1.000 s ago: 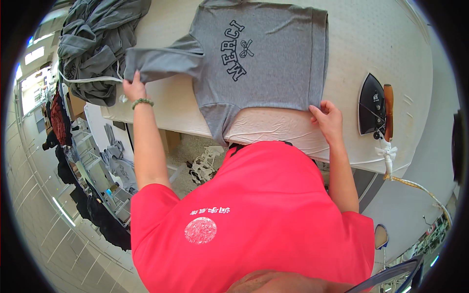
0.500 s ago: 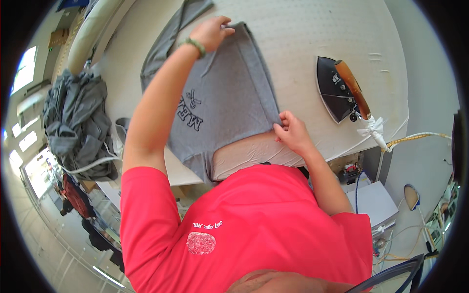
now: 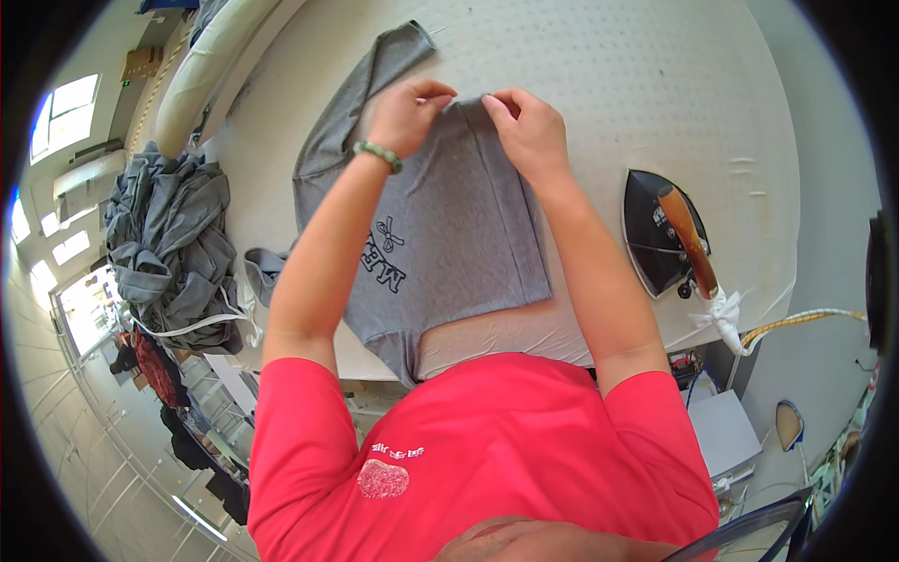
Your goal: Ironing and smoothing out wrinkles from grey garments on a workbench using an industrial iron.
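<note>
A grey sweatshirt (image 3: 459,225) with dark printed lettering lies flat on the pale padded table. One sleeve stretches to the far side, and the other hangs toward me at the near edge. My left hand (image 3: 407,117), with a green bead bracelet at its wrist, pinches the far end of the sweatshirt's hem. Just right of it, my right hand (image 3: 529,131) pinches the hem's far corner between thumb and fingers. Part of the print is hidden by my left forearm.
An iron (image 3: 660,234) with a wooden handle rests on the table (image 3: 646,84) at the right, its hose wrapped in white cloth. Crumpled grey garments (image 3: 173,248) are heaped at the left. A long pale padded roll (image 3: 208,80) runs along the far left.
My right hand has moved away from the near hem corner to the far one, beside my left hand. My left hand stays at the far hem. The whole view has shifted slightly.
</note>
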Tool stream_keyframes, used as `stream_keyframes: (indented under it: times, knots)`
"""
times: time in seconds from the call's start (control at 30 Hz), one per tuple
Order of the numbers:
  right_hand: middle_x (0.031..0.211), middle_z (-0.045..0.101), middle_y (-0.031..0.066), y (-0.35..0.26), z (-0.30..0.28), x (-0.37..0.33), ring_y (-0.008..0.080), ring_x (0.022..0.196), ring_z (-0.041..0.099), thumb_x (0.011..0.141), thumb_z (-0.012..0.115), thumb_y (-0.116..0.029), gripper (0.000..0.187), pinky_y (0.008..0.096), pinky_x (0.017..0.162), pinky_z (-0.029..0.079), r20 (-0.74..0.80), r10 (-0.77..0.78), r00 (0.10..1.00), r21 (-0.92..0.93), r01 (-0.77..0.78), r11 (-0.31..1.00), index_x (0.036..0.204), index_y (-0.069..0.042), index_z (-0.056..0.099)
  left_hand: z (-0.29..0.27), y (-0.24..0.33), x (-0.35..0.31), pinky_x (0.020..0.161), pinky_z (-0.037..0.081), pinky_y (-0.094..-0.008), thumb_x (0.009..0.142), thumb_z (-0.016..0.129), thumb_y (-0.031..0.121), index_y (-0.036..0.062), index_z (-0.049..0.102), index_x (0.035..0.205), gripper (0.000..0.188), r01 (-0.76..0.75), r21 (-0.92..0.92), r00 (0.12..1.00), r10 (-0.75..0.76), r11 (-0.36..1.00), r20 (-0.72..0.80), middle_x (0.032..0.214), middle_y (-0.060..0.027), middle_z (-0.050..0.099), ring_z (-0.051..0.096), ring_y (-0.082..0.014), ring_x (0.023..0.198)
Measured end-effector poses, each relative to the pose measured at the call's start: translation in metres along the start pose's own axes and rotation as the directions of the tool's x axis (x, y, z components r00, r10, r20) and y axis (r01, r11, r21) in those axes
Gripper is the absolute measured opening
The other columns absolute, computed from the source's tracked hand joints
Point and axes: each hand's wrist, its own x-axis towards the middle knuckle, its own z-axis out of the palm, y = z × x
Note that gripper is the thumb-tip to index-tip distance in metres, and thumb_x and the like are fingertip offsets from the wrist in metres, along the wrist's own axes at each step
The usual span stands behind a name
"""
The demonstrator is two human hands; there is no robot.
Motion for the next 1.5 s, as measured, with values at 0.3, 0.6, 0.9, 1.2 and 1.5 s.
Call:
stream_keyframes:
  times: [0.3,0.6,0.9,1.2,1.5]
  knots:
    - [0.075,0.071,0.0069,-0.011,0.024,0.016,0.0125,0.068,0.063,0.082,0.082,-0.024,0.026,0.0316,0.063,0.051,0.093,0.402,0.911,0.152,-0.412,0.899,0.083,-0.001,0.071,0.005,-0.002,-0.013,0.088,0.054,-0.0323,0.094,0.074,0.020,0.0055,0.078,0.110,0.022,-0.094,0.086,0.986,0.105,0.992,-0.127,0.106,-0.0074,0.077,0.071,-0.0181,0.096]
    - [0.073,0.054,-0.0063,0.001,0.034,-0.004,0.0033,0.065,0.046,0.084,0.072,-0.004,0.021,0.0231,0.055,0.039,0.107,0.399,0.910,0.554,-0.388,0.736,0.075,-0.011,0.054,0.008,0.016,-0.019,0.092,0.055,-0.0337,0.088,0.080,0.023,0.0035,0.077,0.112,0.030,-0.054,-0.077,0.992,0.045,0.996,-0.114,0.109,-0.0102,0.077,0.072,-0.0209,0.102]
    - [0.077,0.056,-0.0058,0.015,0.029,-0.005,0.0023,0.067,0.047,0.086,0.069,-0.002,0.021,0.0213,0.057,0.039,0.235,0.212,0.949,0.508,-0.306,0.806,0.077,-0.011,0.052,0.001,0.026,-0.018,0.086,0.057,-0.0333,0.087,0.080,0.020,0.0022,0.077,0.111,0.031,-0.025,0.015,0.999,0.024,1.000,0.036,0.100,-0.0110,0.078,0.074,-0.0205,0.093]
    - [0.085,0.064,-0.0017,0.019,0.006,-0.008,0.0040,0.074,0.055,0.093,0.075,-0.022,0.023,0.0236,0.065,0.046,0.308,0.270,0.912,0.395,-0.381,0.836,0.101,-0.001,0.067,-0.001,0.030,0.004,0.078,0.055,-0.0337,0.090,0.078,0.023,0.0007,0.076,0.106,0.028,-0.061,0.122,0.998,0.060,0.991,0.015,0.094,-0.0114,0.077,0.072,-0.0187,0.086]
    - [0.103,0.072,0.0021,0.041,-0.074,-0.191,0.0089,0.091,0.066,0.093,0.078,-0.013,0.030,0.0293,0.081,0.056,0.747,0.360,0.559,0.200,-0.704,0.681,0.118,0.002,0.069,0.011,0.011,0.026,0.082,0.054,-0.0341,0.092,0.076,0.025,0.0019,0.074,0.109,0.029,0.009,0.095,0.999,-0.004,0.995,-0.054,0.095,-0.0134,0.076,0.071,-0.0211,0.088]
